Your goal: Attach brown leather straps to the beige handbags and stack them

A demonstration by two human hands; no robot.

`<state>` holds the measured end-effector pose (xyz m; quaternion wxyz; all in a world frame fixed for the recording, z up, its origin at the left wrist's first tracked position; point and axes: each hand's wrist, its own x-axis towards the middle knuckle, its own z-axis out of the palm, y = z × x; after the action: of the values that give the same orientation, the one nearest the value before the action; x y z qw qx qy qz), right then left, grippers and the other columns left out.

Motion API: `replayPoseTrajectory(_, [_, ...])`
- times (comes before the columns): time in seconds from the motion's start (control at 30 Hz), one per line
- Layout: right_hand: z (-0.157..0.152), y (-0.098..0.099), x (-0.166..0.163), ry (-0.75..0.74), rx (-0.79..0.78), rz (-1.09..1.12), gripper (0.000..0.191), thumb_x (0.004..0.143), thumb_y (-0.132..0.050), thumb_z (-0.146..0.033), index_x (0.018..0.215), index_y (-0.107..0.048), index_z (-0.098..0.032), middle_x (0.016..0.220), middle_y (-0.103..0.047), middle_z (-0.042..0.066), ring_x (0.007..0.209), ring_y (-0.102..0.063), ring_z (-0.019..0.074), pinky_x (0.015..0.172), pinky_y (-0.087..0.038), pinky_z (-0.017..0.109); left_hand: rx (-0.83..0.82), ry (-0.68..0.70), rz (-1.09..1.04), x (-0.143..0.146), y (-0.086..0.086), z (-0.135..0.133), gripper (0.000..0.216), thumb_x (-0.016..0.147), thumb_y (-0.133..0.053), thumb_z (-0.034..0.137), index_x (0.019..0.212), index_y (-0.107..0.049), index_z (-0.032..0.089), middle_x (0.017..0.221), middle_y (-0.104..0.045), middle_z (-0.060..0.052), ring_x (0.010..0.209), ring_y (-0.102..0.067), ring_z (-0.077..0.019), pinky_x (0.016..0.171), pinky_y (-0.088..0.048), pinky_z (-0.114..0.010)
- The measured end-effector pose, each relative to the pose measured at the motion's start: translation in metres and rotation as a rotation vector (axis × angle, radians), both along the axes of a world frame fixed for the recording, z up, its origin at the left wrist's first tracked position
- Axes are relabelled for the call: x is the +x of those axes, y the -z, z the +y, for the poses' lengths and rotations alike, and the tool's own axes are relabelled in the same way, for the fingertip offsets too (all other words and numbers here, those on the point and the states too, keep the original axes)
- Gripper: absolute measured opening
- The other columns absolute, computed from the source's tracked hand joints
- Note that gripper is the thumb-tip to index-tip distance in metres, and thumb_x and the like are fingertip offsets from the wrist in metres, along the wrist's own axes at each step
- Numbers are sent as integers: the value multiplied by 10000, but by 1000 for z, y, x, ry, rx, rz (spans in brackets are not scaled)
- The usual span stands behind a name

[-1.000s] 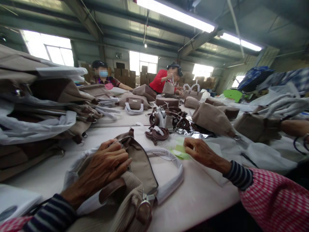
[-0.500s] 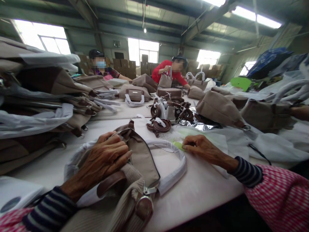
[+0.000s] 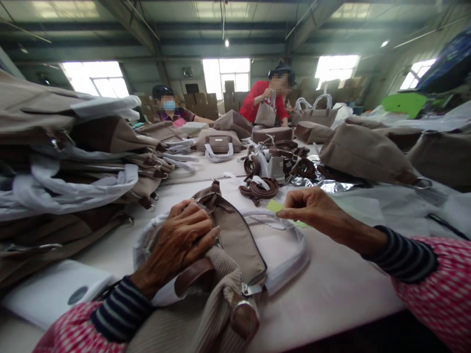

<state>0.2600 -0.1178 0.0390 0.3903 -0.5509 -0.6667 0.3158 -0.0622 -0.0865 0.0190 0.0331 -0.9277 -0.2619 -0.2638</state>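
A taupe ribbed handbag (image 3: 235, 235) lies on the table in front of me with its zip open. My left hand (image 3: 180, 240) is closed over the near-left edge of its opening; the fingertips are partly hidden. Paper-wrapped handles (image 3: 294, 262) stick out on both sides of the bag, and a silver zip pull (image 3: 250, 289) hangs at its near corner. Between thumb and forefinger, my right hand (image 3: 316, 213) pinches a small yellow-green paper slip (image 3: 274, 206), just above the wrapped right handle. Another greenish piece (image 3: 301, 224) shows below those fingers.
Stacked handbags (image 3: 99, 196) rise at the left above a white plastic packet (image 3: 55, 294). Coiled brown straps (image 3: 261, 189) lie beyond the bag. More bags (image 3: 364, 152) and white wrapping sheets (image 3: 390, 211) lie at the right. Two people work across the table.
My right hand has lifted the yellow-green slip off the white sheet and brought it towards the bag. My left hand keeps its place on the bag. The head view has shifted left.
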Motion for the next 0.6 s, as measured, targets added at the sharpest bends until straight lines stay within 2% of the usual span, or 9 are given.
replayPoseTrajectory(0.17, [1,1,-27,-103,-91,7,420,813,-726,-485,583,-556,-177,549,-502,-31,521,-386,89,497,-269,250,14,-47,-47,0,-4,-5,381,1077,-467,322,760,-647,213,910,-710,-21,935,-543,-211,935,-391,-404])
replayPoseTrajectory(0.3, [8,3,-63,-255,-110,-10,384,895,-636,-369,580,-571,-161,522,-504,-29,498,-411,80,477,-286,231,6,-87,-53,0,-3,-8,413,1072,-479,349,713,-632,216,894,-704,-31,925,-545,-211,936,-413,-412])
replayPoseTrajectory(0.47, [28,14,-99,-314,-214,65,143,814,-620,-193,691,-668,-138,574,-630,-4,484,-488,83,428,-306,200,-21,-107,-48,-1,-1,-7,428,1081,-438,333,703,-595,209,816,-648,-31,865,-522,-210,920,-400,-427])
replayPoseTrajectory(0.6, [45,16,-114,-331,-296,43,130,779,-571,-135,677,-652,-134,561,-647,10,432,-517,93,386,-322,188,-35,-84,-23,0,-1,-5,480,1100,-375,373,700,-581,207,775,-607,-27,824,-494,-206,895,-381,-425])
